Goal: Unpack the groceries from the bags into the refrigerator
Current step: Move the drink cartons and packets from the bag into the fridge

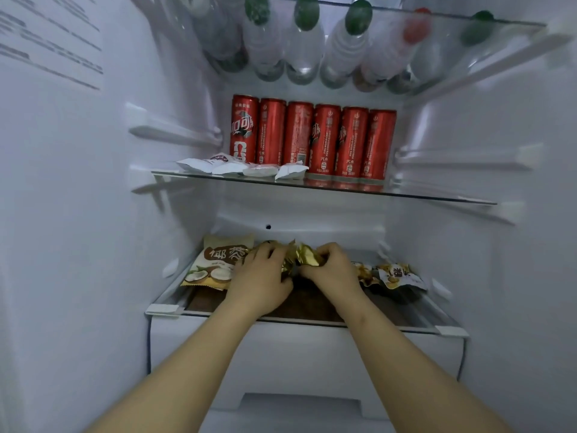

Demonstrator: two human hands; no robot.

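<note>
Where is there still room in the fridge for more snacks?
Middle shelf: bare glass right of the cans; the left, by the white packets, is crowded. Bottom shelf: a bare front strip before the coconut bag and gold packet. Bottles crowd the top.

The left hand (260,276) and right hand (332,271) hide most of the gold packet (301,259), and the bottles (304,42) overhead are blurred.

The far cans (312,139) are red with white lettering, and the small packets (232,166) just in front of them are white. Lower down, the foil packet (302,259) is shiny gold, the bag (214,265) at left is brown and cream with coconut pictures, and the pouch (398,275) at right is yellow.
</note>
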